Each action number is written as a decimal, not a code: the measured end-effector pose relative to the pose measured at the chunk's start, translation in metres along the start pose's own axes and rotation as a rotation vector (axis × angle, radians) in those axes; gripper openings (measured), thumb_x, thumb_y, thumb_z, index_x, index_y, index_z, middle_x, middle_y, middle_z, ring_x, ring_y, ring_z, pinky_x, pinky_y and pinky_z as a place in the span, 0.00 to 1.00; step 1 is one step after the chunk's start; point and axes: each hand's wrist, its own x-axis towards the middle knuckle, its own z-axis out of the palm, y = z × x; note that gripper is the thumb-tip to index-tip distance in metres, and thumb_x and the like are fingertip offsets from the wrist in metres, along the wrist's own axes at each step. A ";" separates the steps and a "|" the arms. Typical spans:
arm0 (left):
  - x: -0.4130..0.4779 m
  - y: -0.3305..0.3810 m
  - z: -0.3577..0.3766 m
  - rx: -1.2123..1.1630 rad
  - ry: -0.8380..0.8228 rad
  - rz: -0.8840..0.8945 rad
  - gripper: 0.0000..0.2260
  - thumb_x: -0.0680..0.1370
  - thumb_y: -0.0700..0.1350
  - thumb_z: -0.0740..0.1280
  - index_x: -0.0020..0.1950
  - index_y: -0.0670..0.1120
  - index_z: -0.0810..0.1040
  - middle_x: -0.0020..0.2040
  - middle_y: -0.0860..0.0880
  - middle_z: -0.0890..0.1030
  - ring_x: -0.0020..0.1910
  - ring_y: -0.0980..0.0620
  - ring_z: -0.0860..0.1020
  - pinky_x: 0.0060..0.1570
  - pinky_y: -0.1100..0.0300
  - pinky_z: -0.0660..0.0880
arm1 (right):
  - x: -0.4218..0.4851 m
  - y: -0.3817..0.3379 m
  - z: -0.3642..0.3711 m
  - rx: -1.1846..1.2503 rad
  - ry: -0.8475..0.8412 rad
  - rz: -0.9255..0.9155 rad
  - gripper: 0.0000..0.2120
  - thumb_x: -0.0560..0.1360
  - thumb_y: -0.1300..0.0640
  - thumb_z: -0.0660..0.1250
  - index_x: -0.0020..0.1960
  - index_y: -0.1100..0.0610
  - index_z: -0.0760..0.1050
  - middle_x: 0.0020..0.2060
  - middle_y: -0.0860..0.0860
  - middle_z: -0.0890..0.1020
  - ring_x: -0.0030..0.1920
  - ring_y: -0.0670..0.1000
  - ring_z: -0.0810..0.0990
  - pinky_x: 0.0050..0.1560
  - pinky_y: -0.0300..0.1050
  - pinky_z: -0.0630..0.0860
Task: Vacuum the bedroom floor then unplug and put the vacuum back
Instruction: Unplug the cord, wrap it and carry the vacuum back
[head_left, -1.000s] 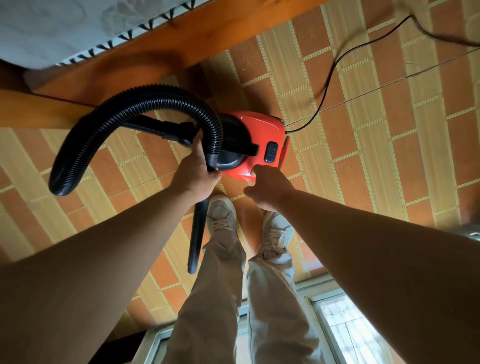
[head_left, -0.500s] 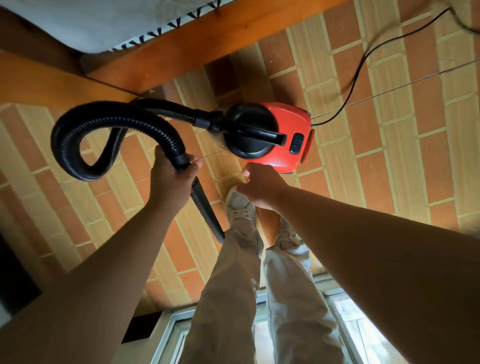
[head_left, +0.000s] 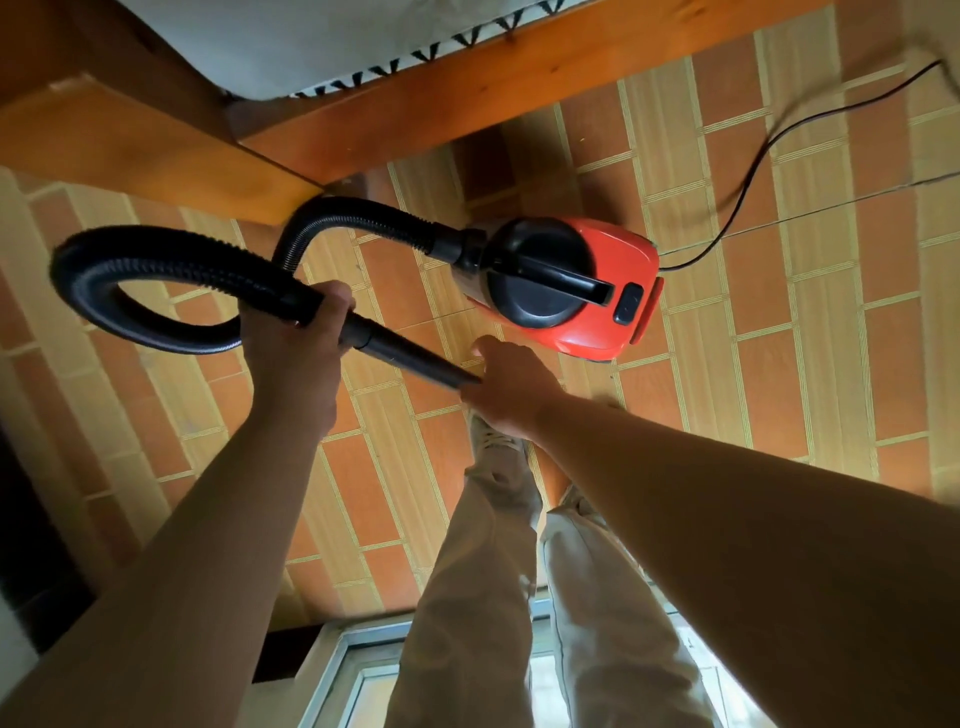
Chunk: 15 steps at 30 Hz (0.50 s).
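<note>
Vacuum hose (head_left: 171, 267) in grip of left hand (head_left: 296, 358)

No writing, brand, number or sign can be read anywhere; the red and black plastic canister vacuum (head_left: 597, 291) shows no legible marking.

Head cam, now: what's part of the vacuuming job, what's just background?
Job: red vacuum, hose gripped by left hand, nozzle, power cord, floor, right hand by the nozzle tip.
Background: bed frame, bedding, window.
</note>
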 end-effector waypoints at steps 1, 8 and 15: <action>0.001 0.001 0.000 -0.080 0.007 -0.048 0.22 0.78 0.42 0.73 0.68 0.45 0.69 0.56 0.47 0.84 0.56 0.51 0.84 0.56 0.48 0.81 | 0.001 -0.002 0.002 -0.017 0.025 -0.018 0.20 0.77 0.52 0.69 0.67 0.55 0.71 0.57 0.54 0.78 0.54 0.55 0.78 0.53 0.49 0.77; -0.009 -0.005 0.012 -0.385 -0.033 -0.279 0.19 0.80 0.42 0.70 0.71 0.43 0.72 0.49 0.48 0.84 0.56 0.48 0.84 0.52 0.47 0.83 | -0.006 -0.013 -0.005 -0.363 0.282 -0.265 0.24 0.77 0.44 0.69 0.70 0.51 0.70 0.63 0.51 0.77 0.67 0.56 0.71 0.71 0.55 0.64; -0.038 -0.018 0.050 -0.596 -0.109 -0.577 0.10 0.82 0.45 0.67 0.62 0.44 0.77 0.56 0.44 0.83 0.60 0.45 0.81 0.59 0.48 0.79 | -0.004 0.001 -0.018 -0.374 0.343 -0.272 0.15 0.80 0.55 0.66 0.66 0.52 0.73 0.55 0.54 0.78 0.58 0.57 0.75 0.61 0.53 0.72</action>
